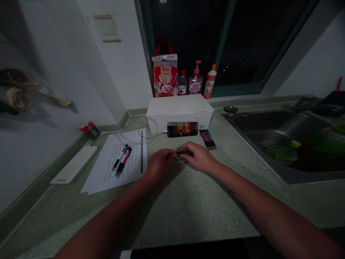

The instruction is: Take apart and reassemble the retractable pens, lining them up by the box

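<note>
Speckled green stone surface [188, 212] runs beneath both hands: the left hand [159, 165] and right hand [198, 156] are closed, gripping a slim black pen-like piece [181, 153] between them, near loose red-and-blue pens [207, 139].

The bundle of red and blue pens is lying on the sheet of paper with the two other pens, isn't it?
No: the head view shows the bundle of red and blue pens lying on the speckled counter, not on the sheet of paper. The two other pens are on the paper.
</note>
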Available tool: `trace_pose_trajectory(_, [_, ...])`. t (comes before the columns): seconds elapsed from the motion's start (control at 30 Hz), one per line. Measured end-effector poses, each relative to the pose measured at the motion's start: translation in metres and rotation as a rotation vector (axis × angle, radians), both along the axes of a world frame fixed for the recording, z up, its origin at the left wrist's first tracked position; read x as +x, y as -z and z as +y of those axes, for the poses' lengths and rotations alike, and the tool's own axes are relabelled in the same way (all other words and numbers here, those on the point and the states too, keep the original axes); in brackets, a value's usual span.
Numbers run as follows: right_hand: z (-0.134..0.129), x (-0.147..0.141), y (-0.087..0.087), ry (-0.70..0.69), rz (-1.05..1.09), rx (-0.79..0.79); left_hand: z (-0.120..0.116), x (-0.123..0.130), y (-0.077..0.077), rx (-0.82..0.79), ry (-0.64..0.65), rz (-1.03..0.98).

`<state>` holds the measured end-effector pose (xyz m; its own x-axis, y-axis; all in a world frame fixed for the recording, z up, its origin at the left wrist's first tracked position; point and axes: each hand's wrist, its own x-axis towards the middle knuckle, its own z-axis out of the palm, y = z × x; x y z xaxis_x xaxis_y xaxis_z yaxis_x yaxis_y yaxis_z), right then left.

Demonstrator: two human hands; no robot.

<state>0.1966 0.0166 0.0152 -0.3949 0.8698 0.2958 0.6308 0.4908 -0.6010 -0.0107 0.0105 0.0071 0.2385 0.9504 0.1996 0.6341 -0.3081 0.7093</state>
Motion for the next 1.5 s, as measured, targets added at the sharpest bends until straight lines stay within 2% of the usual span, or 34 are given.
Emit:
trace_pose_trajectory(0.43, [0.001, 0.000, 0.000, -0.068, -0.078, 0.005, -0.002, 0.000, -0.002, 0.007, 0.017, 0.011])
trace_pose_trajectory(0.63, [0.001, 0.004, -0.001, -0.037, -0.055, 0.081, 0.004, -0.004, -0.003, 0.050, -0.043, 0.061])
trace_pose_trajectory(0.9, [-0.003, 0.000, 0.004, -0.235, -0.258, -0.051, 0.011, -0.012, -0.002, 0.082, -0.031, 0.313])
trace_pose_trajectory(1.17, [-0.005, 0.001, -0.002, -0.195, -0.241, -0.003, 0.003, -0.010, -0.006, 0.082, -0.031, 0.375])
trace_pose_trajectory(1.5, [-0.006, 0.002, -0.003, -0.207, -0.262, -0.045, 0.002, -0.010, -0.004, 0.064, -0.029, 0.408])
